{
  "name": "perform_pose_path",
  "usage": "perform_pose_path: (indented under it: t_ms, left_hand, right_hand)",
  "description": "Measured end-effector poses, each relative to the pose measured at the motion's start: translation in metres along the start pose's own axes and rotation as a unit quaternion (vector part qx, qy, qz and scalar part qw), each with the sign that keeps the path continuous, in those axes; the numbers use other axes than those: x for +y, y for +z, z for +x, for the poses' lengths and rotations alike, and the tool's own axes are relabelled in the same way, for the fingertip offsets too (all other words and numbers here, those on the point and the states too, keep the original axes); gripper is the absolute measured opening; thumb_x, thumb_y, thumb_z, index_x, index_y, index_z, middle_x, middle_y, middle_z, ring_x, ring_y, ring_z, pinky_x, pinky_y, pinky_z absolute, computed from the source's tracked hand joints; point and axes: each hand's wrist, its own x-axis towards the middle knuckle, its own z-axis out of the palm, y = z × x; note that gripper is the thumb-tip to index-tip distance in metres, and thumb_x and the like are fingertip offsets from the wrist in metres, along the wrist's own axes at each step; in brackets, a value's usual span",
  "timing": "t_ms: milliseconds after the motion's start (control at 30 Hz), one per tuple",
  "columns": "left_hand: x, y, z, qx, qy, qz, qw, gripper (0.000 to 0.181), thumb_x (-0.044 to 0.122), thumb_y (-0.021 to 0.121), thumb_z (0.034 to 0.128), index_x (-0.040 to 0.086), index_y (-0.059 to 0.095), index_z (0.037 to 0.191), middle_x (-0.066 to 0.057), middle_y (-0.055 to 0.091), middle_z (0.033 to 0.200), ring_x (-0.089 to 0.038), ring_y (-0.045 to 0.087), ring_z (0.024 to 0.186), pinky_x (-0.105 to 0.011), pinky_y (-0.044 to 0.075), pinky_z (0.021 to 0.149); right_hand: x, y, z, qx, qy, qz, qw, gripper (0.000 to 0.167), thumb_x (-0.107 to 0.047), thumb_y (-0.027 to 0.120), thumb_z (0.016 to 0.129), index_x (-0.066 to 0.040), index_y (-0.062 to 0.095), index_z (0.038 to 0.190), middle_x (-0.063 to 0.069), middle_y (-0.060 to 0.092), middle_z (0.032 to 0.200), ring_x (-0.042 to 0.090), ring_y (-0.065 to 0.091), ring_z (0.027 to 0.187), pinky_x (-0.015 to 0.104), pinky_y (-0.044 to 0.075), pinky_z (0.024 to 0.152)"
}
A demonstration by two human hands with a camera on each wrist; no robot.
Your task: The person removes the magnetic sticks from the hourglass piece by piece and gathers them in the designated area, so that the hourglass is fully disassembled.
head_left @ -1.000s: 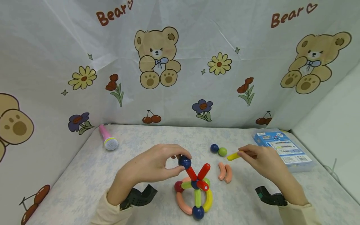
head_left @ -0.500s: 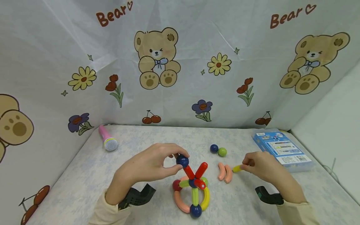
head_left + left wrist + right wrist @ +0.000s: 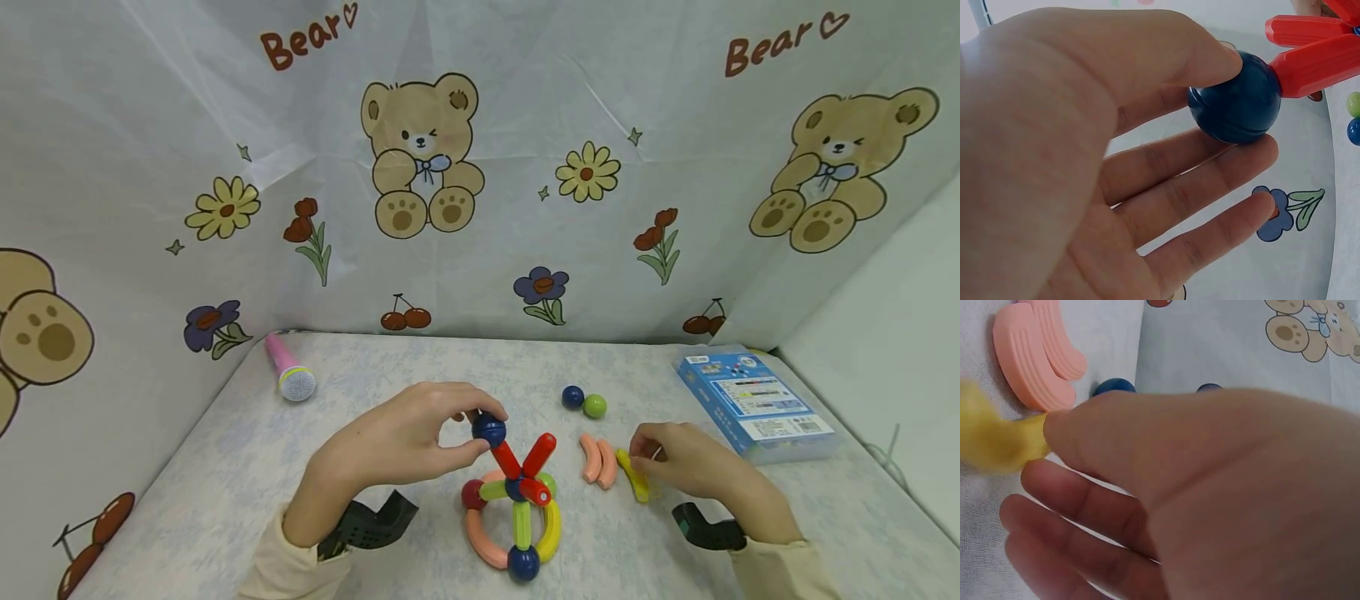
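Yellow stick [image 3: 638,487] has swung round, now just beside pink sticks [image 3: 590,457], pinched by right hand [image 3: 681,458]; left hand [image 3: 405,437] clamped on blue ball [image 3: 489,430]. Loose right grip could drop it askew.

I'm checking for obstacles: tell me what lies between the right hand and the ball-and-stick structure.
The head view shows two curved pink pieces between the right hand and the structure, plus the yellow piece that hand pinches.
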Motion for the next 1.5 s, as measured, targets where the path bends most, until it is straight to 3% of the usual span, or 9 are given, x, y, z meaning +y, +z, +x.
perform_pose_path:
  t_ms: [200, 467, 667, 900, 1000, 1100, 1300, 1400, 1500]
  left_hand:
    - [0.001, 0.0, 0.001, 0.0, 0.001, 0.0, 1.0, 0.029, 0.012, 0.075, 0.0941, 0.013, 0.07, 0.122, 0.007, 0.072, 0.112, -0.006, 0.063, 0.099, -0.025, 0.056, 0.09]
    - [0.001, 0.0, 0.0, 0.002, 0.0, 0.001, 1.0, 0.028, 0.012, 0.075, 0.0945, 0.013, 0.07, 0.122, 0.007, 0.071, 0.112, -0.006, 0.063, 0.099, -0.026, 0.055, 0.091]
    - [-0.001, 0.0, -0.001, 0.005, -0.001, 0.0, 1.0, 0.027, 0.012, 0.074, 0.0946, 0.013, 0.07, 0.122, 0.008, 0.071, 0.111, -0.005, 0.063, 0.099, -0.026, 0.055, 0.091]
    - [-0.001, 0.0, 0.0, 0.002, -0.004, -0.002, 1.0, 0.028, 0.012, 0.075, 0.0944, 0.013, 0.07, 0.122, 0.007, 0.072, 0.112, -0.005, 0.064, 0.098, -0.025, 0.056, 0.09]
    - [0.0, 0.0, 0.0, 0.0, -0.004, 0.0, 1.0, 0.028, 0.013, 0.075, 0.0945, 0.013, 0.07, 0.123, 0.006, 0.072, 0.112, -0.006, 0.064, 0.099, -0.025, 0.056, 0.09]
    - [0.001, 0.0, 0.001, -0.001, -0.004, 0.001, 1.0, 0.028, 0.013, 0.075, 0.0947, 0.014, 0.07, 0.122, 0.007, 0.072, 0.113, -0.006, 0.064, 0.099, -0.025, 0.055, 0.091]
    - [0.003, 0.001, 0.002, 0.001, -0.001, 0.001, 1.0, 0.029, 0.012, 0.075, 0.0949, 0.014, 0.07, 0.124, 0.006, 0.072, 0.114, -0.006, 0.064, 0.1, -0.027, 0.055, 0.092]
    - [0.004, 0.002, 0.003, 0.002, -0.001, -0.001, 1.0, 0.03, 0.012, 0.075, 0.0949, 0.013, 0.07, 0.124, 0.006, 0.072, 0.115, -0.006, 0.064, 0.101, -0.027, 0.055, 0.092]
    - [0.003, 0.003, 0.003, 0.006, 0.004, -0.004, 1.0, 0.03, 0.012, 0.075, 0.095, 0.013, 0.07, 0.124, 0.005, 0.072, 0.114, -0.006, 0.064, 0.1, -0.027, 0.056, 0.092]
  right_hand:
    - [-0.002, 0.003, 0.003, -0.027, 0.03, 0.029, 0.9988, 0.03, -0.018, 0.077, 0.092, -0.007, 0.066, 0.117, 0.0, 0.069, 0.088, 0.015, 0.06, 0.076, 0.032, 0.053, 0.066]
    - [-0.002, 0.012, 0.008, -0.03, 0.045, 0.039, 0.9977, 0.029, -0.018, 0.073, 0.095, -0.003, 0.064, 0.118, 0.0, 0.065, 0.074, 0.016, 0.057, 0.066, 0.031, 0.047, 0.06]
    - [-0.003, 0.017, 0.013, 0.002, 0.047, 0.023, 0.9986, 0.026, -0.017, 0.07, 0.097, -0.001, 0.064, 0.118, -0.002, 0.062, 0.068, 0.015, 0.054, 0.06, 0.028, 0.042, 0.055]
    - [-0.008, 0.016, 0.013, 0.04, 0.03, 0.007, 0.9987, 0.03, -0.013, 0.071, 0.096, 0.0, 0.064, 0.122, -0.002, 0.068, 0.076, 0.012, 0.059, 0.062, 0.03, 0.05, 0.058]
    - [-0.018, 0.011, 0.01, 0.069, 0.002, 0.001, 0.9976, 0.03, -0.016, 0.071, 0.097, -0.003, 0.065, 0.124, -0.004, 0.068, 0.079, 0.009, 0.057, 0.063, 0.027, 0.049, 0.056]
    - [-0.036, 0.007, 0.004, 0.109, -0.062, 0.012, 0.9921, 0.029, -0.019, 0.072, 0.097, -0.008, 0.067, 0.124, -0.006, 0.071, 0.085, 0.006, 0.058, 0.069, 0.023, 0.051, 0.06]
    - [-0.077, 0.007, -0.01, 0.133, -0.212, 0.101, 0.9629, 0.031, -0.014, 0.071, 0.098, -0.014, 0.066, 0.128, -0.004, 0.075, 0.106, 0.004, 0.067, 0.084, 0.024, 0.059, 0.071]
    - [-0.09, 0.01, -0.014, 0.126, -0.248, 0.125, 0.9525, 0.027, -0.018, 0.071, 0.099, -0.016, 0.069, 0.127, -0.004, 0.075, 0.109, 0.004, 0.067, 0.083, 0.025, 0.059, 0.068]
    - [-0.097, 0.014, -0.015, 0.128, -0.257, 0.118, 0.9505, 0.025, -0.023, 0.072, 0.099, -0.019, 0.072, 0.124, -0.009, 0.075, 0.105, 0.003, 0.065, 0.084, 0.024, 0.058, 0.066]
